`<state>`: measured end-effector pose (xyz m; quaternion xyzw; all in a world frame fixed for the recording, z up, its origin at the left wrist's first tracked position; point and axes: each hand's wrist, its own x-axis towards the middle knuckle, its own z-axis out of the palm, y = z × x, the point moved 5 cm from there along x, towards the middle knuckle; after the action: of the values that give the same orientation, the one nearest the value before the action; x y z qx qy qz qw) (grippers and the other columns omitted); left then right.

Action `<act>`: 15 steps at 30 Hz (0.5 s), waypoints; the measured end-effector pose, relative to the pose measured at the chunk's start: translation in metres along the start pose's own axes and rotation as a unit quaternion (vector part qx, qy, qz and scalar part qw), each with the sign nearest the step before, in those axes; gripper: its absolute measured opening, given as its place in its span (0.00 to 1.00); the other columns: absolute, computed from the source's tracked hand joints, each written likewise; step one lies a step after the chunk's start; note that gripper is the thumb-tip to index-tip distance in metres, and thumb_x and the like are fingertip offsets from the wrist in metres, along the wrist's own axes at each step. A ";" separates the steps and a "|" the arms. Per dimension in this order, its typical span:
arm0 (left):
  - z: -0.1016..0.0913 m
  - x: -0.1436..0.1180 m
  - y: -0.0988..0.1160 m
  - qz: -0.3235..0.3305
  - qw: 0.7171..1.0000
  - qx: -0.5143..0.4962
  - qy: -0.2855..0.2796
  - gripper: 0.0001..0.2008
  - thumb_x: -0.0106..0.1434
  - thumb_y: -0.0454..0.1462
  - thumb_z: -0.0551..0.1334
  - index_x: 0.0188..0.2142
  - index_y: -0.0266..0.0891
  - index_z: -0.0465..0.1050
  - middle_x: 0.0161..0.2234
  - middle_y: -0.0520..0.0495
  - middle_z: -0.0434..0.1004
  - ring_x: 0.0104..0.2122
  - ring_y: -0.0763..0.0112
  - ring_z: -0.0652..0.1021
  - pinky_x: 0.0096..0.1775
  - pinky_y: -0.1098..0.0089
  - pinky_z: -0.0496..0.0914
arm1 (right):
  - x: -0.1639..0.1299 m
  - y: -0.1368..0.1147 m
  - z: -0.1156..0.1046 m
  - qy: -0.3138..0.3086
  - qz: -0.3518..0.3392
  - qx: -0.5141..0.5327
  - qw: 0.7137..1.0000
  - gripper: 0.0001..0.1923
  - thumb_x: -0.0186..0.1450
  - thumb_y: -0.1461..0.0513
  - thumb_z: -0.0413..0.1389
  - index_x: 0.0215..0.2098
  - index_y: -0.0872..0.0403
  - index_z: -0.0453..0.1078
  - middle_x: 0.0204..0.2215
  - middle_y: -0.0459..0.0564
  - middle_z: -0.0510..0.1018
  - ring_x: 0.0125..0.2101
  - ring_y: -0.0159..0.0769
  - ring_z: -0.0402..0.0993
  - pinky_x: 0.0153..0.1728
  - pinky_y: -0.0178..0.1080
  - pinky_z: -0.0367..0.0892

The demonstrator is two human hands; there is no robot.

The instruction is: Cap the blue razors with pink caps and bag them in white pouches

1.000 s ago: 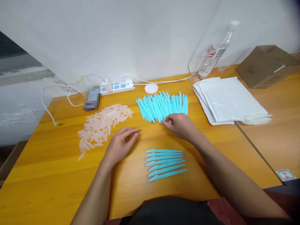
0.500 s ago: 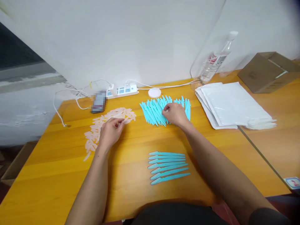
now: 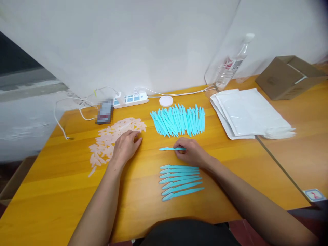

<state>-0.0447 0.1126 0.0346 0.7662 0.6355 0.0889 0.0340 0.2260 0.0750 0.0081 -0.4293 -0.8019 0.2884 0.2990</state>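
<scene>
My right hand (image 3: 193, 152) pinches one turquoise eyebrow razor (image 3: 166, 149) by its handle, the blade end pointing left. Just below it, several turquoise eyebrow razors (image 3: 180, 179) lie in a row, side by side, blade ends to the left. Behind my right hand is a dense heap of more such razors (image 3: 176, 121). My left hand (image 3: 126, 145) rests at the near right edge of a spread of small translucent pinkish covers (image 3: 102, 143). Its thumb and fingers are apart, and nothing shows between them.
Along the wall are a white power strip (image 3: 133, 99) with cables, a blurred phone (image 3: 105, 111) and a round white lid (image 3: 166, 100). To the right stand a plastic bottle (image 3: 230, 66), white plastic packets (image 3: 251, 112) and a cardboard box (image 3: 282, 78) on the wooden table (image 3: 143, 208).
My right hand has come from the heap toward me, bringing one eyebrow razor above the row. My left hand has loosened its pinch and shifted slightly right.
</scene>
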 end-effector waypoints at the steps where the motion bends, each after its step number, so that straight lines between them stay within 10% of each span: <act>1: 0.000 0.001 -0.001 0.002 1.000 0.007 -0.002 0.16 0.67 0.42 0.60 0.52 0.43 0.78 0.45 0.43 0.80 0.44 0.56 0.79 0.46 0.62 0.72 | 0.000 0.000 0.001 0.000 -0.011 0.001 1.000 0.08 0.59 0.70 0.55 0.35 0.54 0.72 0.33 0.50 0.78 0.32 0.34 0.73 0.35 0.35 0.65; 15: -0.002 0.009 0.006 0.024 0.998 -0.020 -0.046 0.15 0.68 0.39 0.55 0.45 0.39 0.79 0.40 0.39 0.81 0.39 0.56 0.80 0.43 0.60 0.71 | -0.002 -0.003 0.002 0.025 -0.056 0.014 0.998 0.07 0.63 0.68 0.54 0.37 0.53 0.70 0.34 0.51 0.77 0.35 0.37 0.73 0.37 0.37 0.67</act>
<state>-0.0380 0.1205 0.0380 0.7838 0.6125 0.0676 0.0765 0.2241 0.0718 0.0086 -0.3867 -0.8127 0.2720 0.3407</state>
